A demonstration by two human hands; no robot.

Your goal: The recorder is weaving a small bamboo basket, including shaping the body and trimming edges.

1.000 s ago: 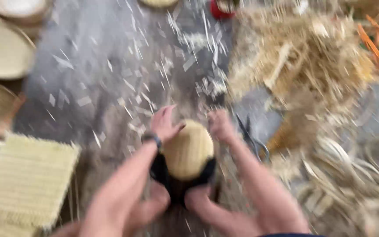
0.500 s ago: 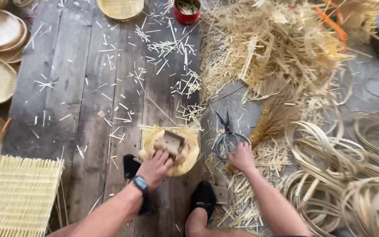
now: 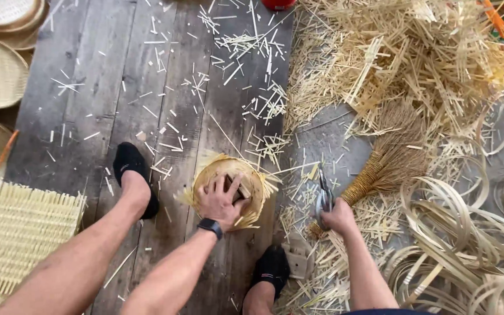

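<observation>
pale yellow woven basket [image 3: 252,178], grey wood floor [image 3: 94,87], blk socks [image 3: 130,160]

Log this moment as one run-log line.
left hand: pressing block inside round basket | right hand: gripping shears | beside: broom | floor: plank
</observation>
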